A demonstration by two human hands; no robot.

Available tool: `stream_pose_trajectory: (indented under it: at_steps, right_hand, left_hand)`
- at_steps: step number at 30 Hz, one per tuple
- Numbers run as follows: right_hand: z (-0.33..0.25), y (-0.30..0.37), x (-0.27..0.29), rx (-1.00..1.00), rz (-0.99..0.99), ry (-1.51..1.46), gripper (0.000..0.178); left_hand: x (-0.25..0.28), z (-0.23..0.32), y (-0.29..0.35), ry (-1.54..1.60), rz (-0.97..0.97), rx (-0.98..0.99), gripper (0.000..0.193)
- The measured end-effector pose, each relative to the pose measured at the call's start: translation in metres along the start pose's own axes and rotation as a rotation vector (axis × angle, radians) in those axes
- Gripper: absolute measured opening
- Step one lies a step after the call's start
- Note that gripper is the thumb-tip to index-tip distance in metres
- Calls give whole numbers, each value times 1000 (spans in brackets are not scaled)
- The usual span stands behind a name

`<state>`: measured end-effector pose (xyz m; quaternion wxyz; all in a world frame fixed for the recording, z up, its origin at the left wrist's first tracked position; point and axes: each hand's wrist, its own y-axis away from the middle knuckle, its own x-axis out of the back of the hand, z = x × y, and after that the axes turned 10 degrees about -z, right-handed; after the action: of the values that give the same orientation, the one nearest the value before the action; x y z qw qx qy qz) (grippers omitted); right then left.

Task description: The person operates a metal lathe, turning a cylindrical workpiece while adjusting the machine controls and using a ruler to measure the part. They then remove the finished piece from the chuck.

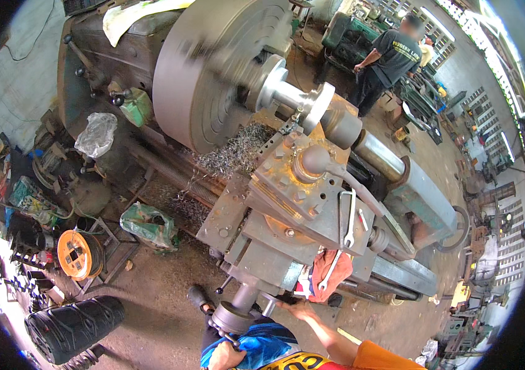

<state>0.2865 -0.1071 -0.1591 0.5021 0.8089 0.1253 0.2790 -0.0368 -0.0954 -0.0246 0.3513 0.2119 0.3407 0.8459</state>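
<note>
At the bottom edge, my left hand [225, 356] is closed around the small handle of a round metal handwheel [233, 317] on the lathe's carriage. My right hand [299, 309] reaches in from the lower right. Its fingers stretch toward a short metal crank handle [268, 306]; whether they touch it is unclear. Above the hands sits the tool post [296, 176], with a ball-ended lever [317, 159] on top. Its cutting tool is close to a shiny flanged metal workpiece [290, 95], set between the large blurred chuck [194, 74] and the tailstock [420, 203].
Two spanners [351, 222] lie on the slide, one overhanging a red rag [336, 271]. Metal shavings [238, 151] pile under the chuck. A black ribbed drum [76, 327] and an orange cable reel [79, 254] stand left on the floor. Another person [395, 58] stands beyond the lathe.
</note>
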Motion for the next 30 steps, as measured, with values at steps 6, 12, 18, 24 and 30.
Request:
stream_pose_trajectory:
  at_steps: [6, 12, 18, 24, 30]
  right_hand:
    - [7, 16, 6, 26, 7, -63, 73]
    - [0, -11, -15, -236, 178, 110, 76]
    - [-18, 36, 15, 149, 44, -250, 90]
    - [-37, 28, 1, -242, 246, 177, 93]
    - [0, 21, 6, 295, 78, -327, 60]
  left_hand:
    - [-10, 13, -4, -88, 38, 53, 14]
    - [-19, 1, -8, -137, 43, 54, 9]
    - [40, -37, -1, -111, -83, -240, 44]
    - [137, 17, 16, -346, 295, -55, 59]
    - [98, 70, -47, -406, 131, -282, 101]
